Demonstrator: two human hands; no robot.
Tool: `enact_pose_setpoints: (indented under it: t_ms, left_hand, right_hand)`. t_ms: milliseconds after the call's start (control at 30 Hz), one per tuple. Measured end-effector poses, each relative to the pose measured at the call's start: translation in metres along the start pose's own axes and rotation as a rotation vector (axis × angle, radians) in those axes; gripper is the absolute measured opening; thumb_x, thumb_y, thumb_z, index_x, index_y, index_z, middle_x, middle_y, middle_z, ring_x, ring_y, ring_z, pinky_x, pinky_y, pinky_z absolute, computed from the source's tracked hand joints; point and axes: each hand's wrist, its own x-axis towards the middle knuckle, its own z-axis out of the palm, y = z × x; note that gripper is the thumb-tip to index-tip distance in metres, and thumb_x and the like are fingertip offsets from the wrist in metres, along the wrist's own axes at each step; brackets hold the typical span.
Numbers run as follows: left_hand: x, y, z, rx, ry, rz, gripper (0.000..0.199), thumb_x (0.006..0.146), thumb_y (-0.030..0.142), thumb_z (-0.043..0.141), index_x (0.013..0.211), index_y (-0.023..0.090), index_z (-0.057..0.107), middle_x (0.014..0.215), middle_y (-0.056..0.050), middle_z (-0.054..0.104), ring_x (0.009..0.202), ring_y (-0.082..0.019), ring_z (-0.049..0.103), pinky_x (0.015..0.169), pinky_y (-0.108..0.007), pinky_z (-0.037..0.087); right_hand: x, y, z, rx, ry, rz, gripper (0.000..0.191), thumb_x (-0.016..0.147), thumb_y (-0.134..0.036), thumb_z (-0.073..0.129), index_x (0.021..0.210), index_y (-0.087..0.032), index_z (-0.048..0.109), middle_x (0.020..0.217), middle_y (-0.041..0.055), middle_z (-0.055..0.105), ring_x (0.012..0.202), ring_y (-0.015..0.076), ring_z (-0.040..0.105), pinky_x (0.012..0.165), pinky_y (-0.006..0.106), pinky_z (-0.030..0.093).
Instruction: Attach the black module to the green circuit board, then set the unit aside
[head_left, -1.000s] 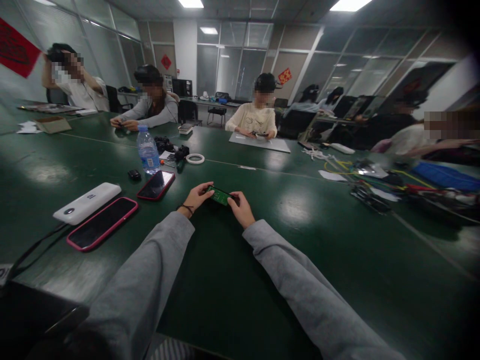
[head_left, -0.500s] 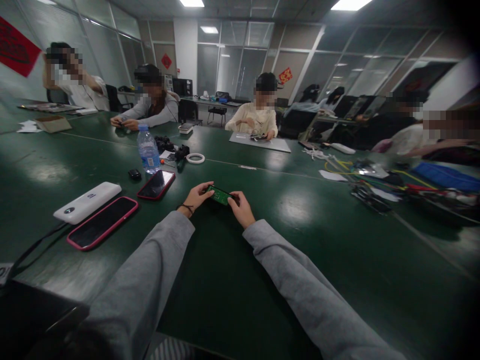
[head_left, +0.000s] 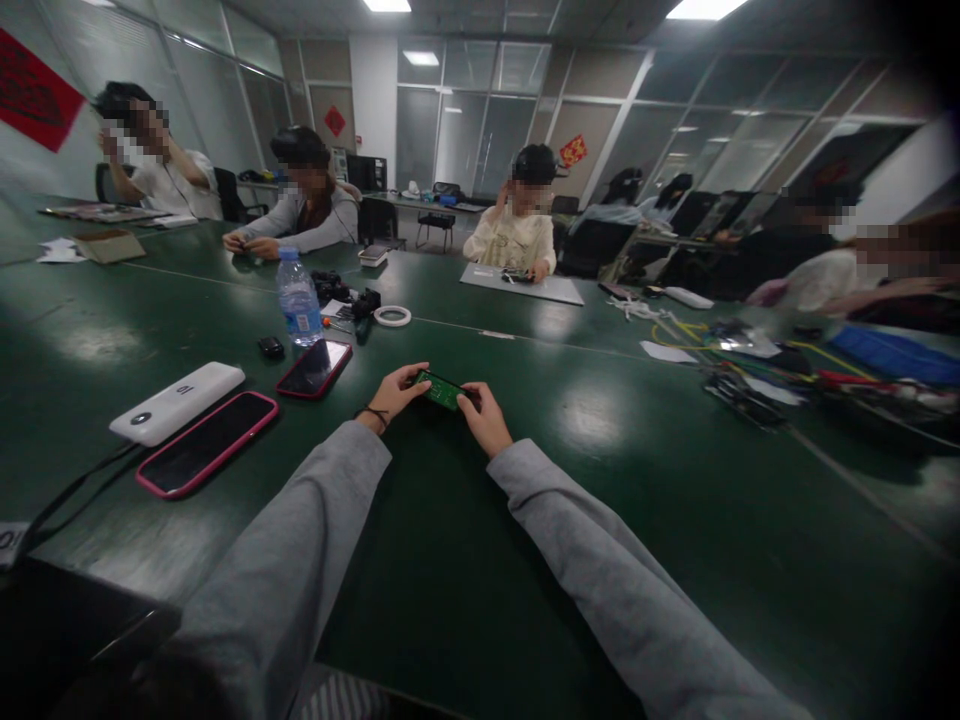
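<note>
Between my two hands is a small, flat, dark-edged rectangle with a green face (head_left: 441, 391) and tiny pale marks; whether it is a circuit board or a lit phone screen I cannot tell. My left hand (head_left: 401, 393) pinches its left end, thumb on the face and fingers behind. At the other end my right hand (head_left: 484, 412) grips it the same way, thumb on the near corner. The rectangle tilts towards me, just above the green table (head_left: 465, 520). A dark band circles my left wrist.
Left of my hands are a phone (head_left: 315, 368), a pink-edged phone (head_left: 208, 445), a white power bank (head_left: 178, 403) and a water bottle (head_left: 300, 300). A white ring (head_left: 392, 316) lies beyond. Cables and a blue pouch (head_left: 896, 352) are at right. Several people sit around.
My hands and the green rectangle keep almost the same pose. Across the table, the person in the cream top has raised one hand to the head.
</note>
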Motion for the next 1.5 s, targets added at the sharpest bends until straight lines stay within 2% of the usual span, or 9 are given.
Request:
enact_pose_setpoints:
  t_ms: [233,367,500,600,700,933,1200,1367,1500]
  left_hand:
    - [0.001,-0.002,-0.002,-0.007,-0.006,0.007,0.056,0.066,0.031,0.071,0.118,0.016,0.057,0.117,-0.010,0.060,0.106,-0.021,0.055,0.099,-0.039,0.038]
    - [0.000,-0.002,-0.002,-0.004,-0.004,0.008,0.056,0.065,0.031,0.071,0.117,0.017,0.058,0.116,-0.009,0.060,0.106,-0.022,0.055,0.099,-0.039,0.037]
    - [-0.001,0.000,0.000,-0.023,-0.011,-0.012,0.056,0.065,0.032,0.072,0.117,0.017,0.058,0.115,-0.009,0.061,0.105,-0.021,0.056,0.098,-0.039,0.038]
    - [-0.001,0.002,0.002,-0.052,0.011,-0.045,0.054,0.068,0.038,0.069,0.116,0.015,0.059,0.113,-0.010,0.062,0.104,-0.022,0.056,0.096,-0.039,0.040]
    - [-0.001,0.004,0.004,-0.062,0.054,-0.071,0.051,0.072,0.043,0.064,0.113,0.015,0.061,0.113,-0.010,0.062,0.105,-0.022,0.056,0.097,-0.037,0.039]
    - [-0.005,0.011,0.007,-0.029,0.047,-0.065,0.051,0.069,0.044,0.067,0.111,0.016,0.061,0.112,-0.010,0.063,0.106,-0.021,0.056,0.098,-0.037,0.039]
    - [-0.003,0.006,0.005,-0.048,0.071,-0.102,0.050,0.069,0.046,0.066,0.110,0.016,0.061,0.112,-0.011,0.062,0.102,-0.021,0.058,0.093,-0.039,0.041]
    - [0.000,-0.005,0.006,0.101,0.065,-0.015,0.053,0.061,0.042,0.074,0.104,0.015,0.058,0.105,-0.010,0.060,0.084,-0.017,0.060,0.081,-0.036,0.047]
    - [0.000,-0.009,0.005,0.240,0.115,0.067,0.044,0.060,0.042,0.074,0.090,0.015,0.057,0.091,-0.006,0.059,0.073,-0.014,0.057,0.070,-0.031,0.048]
  right_hand:
    - [0.000,0.000,-0.001,-0.044,-0.017,-0.073,0.030,0.084,-0.041,0.049,0.103,-0.018,0.052,0.101,0.0063,0.052,0.095,0.0186,0.051,0.087,0.035,0.043]
    - [-0.003,-0.010,-0.003,-0.118,-0.005,-0.074,0.031,0.087,-0.043,0.046,0.104,-0.018,0.052,0.101,0.0069,0.052,0.095,0.0195,0.051,0.086,0.036,0.044]
    - [-0.010,-0.027,-0.002,-0.327,-0.005,-0.240,0.050,0.080,-0.047,0.060,0.119,-0.019,0.048,0.110,0.0099,0.048,0.104,0.0248,0.046,0.092,0.041,0.040]
    - [-0.013,-0.034,0.000,-0.479,-0.112,-0.333,0.060,0.078,-0.037,0.064,0.130,-0.021,0.039,0.116,0.0105,0.045,0.108,0.0276,0.044,0.091,0.044,0.040]
    - [-0.013,-0.031,-0.001,-0.506,-0.141,-0.323,0.055,0.082,-0.029,0.058,0.132,-0.020,0.037,0.115,0.0106,0.046,0.107,0.0271,0.045,0.090,0.044,0.042]
    - [-0.008,-0.013,-0.019,-0.442,-0.049,-0.266,0.049,0.079,-0.029,0.059,0.123,-0.018,0.042,0.112,0.0106,0.047,0.105,0.0263,0.047,0.092,0.043,0.041]
    - [-0.015,-0.036,-0.021,-0.692,-0.037,-0.331,0.050,0.073,-0.010,0.054,0.121,-0.019,0.044,0.116,0.0107,0.044,0.107,0.0287,0.042,0.087,0.044,0.041]
    - [-0.019,-0.044,-0.019,-0.756,-0.082,-0.375,0.056,0.071,-0.006,0.053,0.123,-0.023,0.043,0.121,0.0103,0.040,0.113,0.0300,0.036,0.090,0.046,0.039]
    - [-0.019,-0.044,-0.019,-0.753,-0.111,-0.402,0.059,0.070,-0.005,0.056,0.124,-0.023,0.043,0.122,0.0100,0.039,0.114,0.0300,0.035,0.093,0.047,0.038]
